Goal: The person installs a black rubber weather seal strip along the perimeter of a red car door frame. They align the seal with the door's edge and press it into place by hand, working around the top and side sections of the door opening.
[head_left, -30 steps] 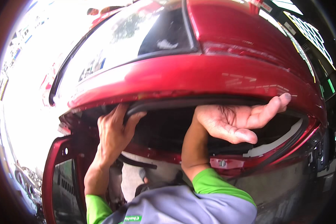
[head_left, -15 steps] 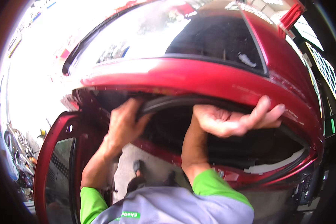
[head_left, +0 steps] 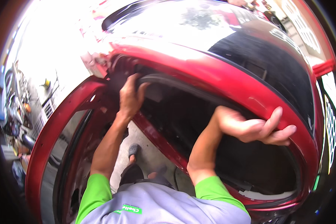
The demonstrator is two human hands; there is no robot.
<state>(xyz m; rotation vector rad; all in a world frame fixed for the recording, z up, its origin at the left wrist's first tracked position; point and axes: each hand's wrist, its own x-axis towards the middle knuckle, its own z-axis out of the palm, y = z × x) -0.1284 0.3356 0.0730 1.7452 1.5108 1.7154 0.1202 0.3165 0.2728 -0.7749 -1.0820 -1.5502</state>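
Observation:
A black rubber door seal (head_left: 171, 83) runs along the upper edge of a red car's door opening. My left hand (head_left: 130, 98) has its thumb and fingers on either side of this strip, near the front end of the opening. Farther along the same edge is my right hand (head_left: 252, 127), turned palm up with fingers spread. Its heel lies against the upper frame, and nothing shows in its grasp. The red roof rail (head_left: 220, 78) curves just beyond both hands. I cannot see how firmly the seal sits behind them.
An open red car door (head_left: 48, 138) stands at my left. Below the opening runs the red sill (head_left: 158, 143), with a white strip (head_left: 267, 195) toward its right end. My foot in a grey shoe (head_left: 133, 150) is on the concrete floor. Assorted parts (head_left: 20, 100) clutter the far left.
The view has turned, so the car lies at a steeper slant. My right hand appears farther right along the frame, fingers still spread. My left hand stays at the seal.

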